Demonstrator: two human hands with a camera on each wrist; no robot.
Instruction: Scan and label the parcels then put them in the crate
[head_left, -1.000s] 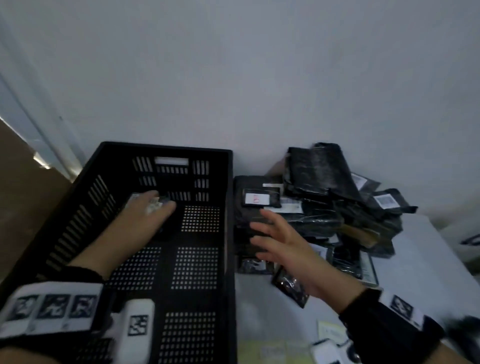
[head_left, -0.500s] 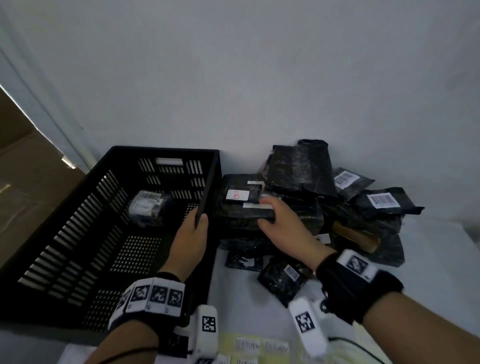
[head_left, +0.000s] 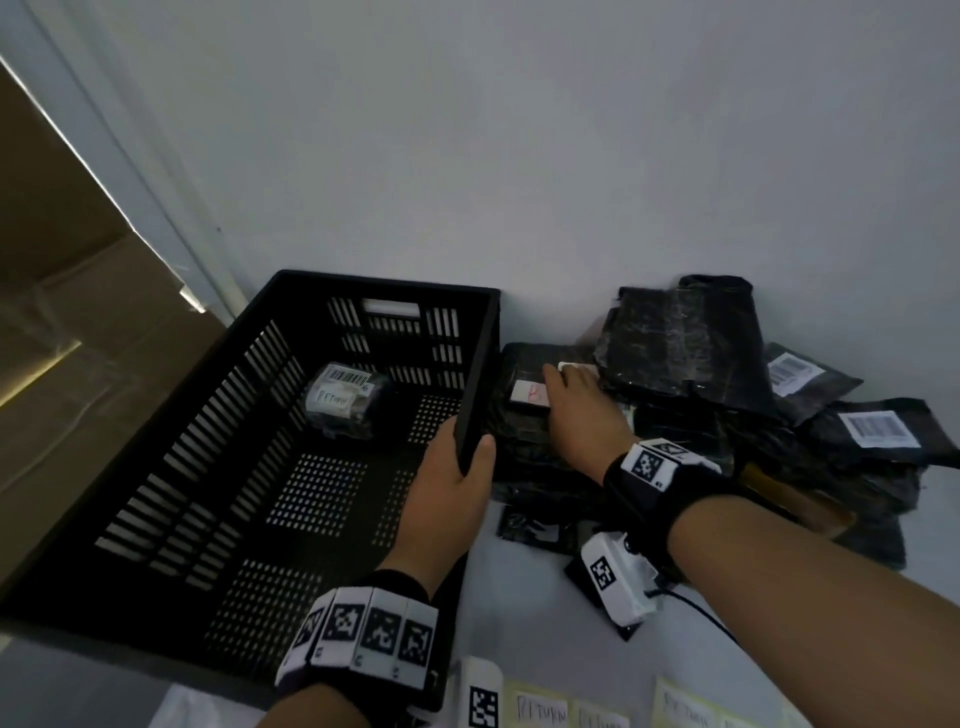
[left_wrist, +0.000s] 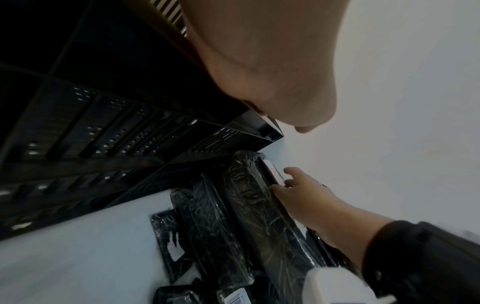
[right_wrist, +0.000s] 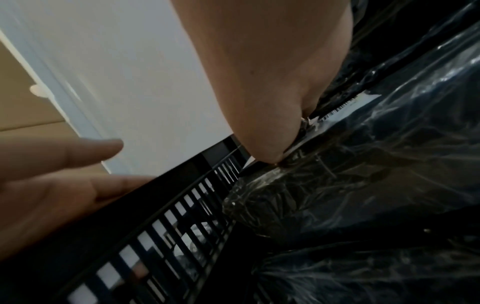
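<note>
White tabletop against a pale wall carries a black crate (head_left: 249, 467) on the left, one labelled parcel (head_left: 345, 400) lying inside at its far end. Right of it sits a pile of black parcels (head_left: 727, 395). The left hand (head_left: 452, 488) grips the crate's right rim, fingers curled over; the right hand (head_left: 582, 410) rests on the top parcel (head_left: 519, 421) with fingers extended.

Parcel-sorting station (crate (head_left: 470, 374), parcels (head_left: 680, 338))
</note>
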